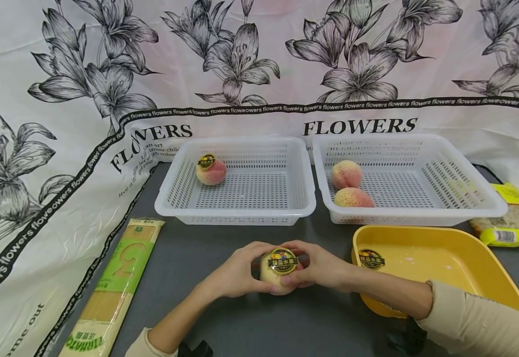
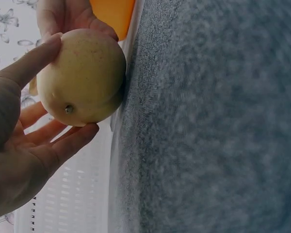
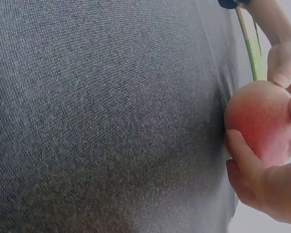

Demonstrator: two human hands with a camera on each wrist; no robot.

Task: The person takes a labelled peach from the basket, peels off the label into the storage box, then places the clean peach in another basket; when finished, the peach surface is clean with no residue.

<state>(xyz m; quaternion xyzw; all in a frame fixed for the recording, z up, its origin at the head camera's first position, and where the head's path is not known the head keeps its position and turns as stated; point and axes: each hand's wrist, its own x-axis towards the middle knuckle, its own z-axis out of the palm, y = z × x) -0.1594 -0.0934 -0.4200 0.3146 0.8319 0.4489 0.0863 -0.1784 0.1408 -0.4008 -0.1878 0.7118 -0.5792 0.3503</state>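
At the far left a flat noodle packet point(image 1: 116, 282) lay slantwise on the grey counter point(image 1: 224, 322). Right of it, farther back, stood a white basket point(image 1: 234, 213) holding one fruit point(image 1: 213, 174) with a black-and-gold label point(image 1: 206, 161). In front of that basket, the left hand point(image 1: 234, 271) curled its fingers and thumb around one side of a peach point(image 1: 268, 277), whose sticker point(image 1: 283, 261) faced up. The right hand point(image 1: 324, 267) gripped the opposite side, its thumb just beside the sticker's lower edge. Whether the peach touched the counter could not be told.

The step in hand looked like setting or smoothing that sticker; the next move seemed to call for a steady left grip and light pressure along the edges, so the soft skin would not bruise.

Farther right, a second basket point(image 1: 411, 216) held two peaches, one behind point(image 1: 346, 174) the other, with no label visible. Before it sat a yellow tray point(image 1: 447, 253) with a spare label point(image 1: 371, 259) inside, and at the far right lay a plastic bag point(image 1: 511, 218).
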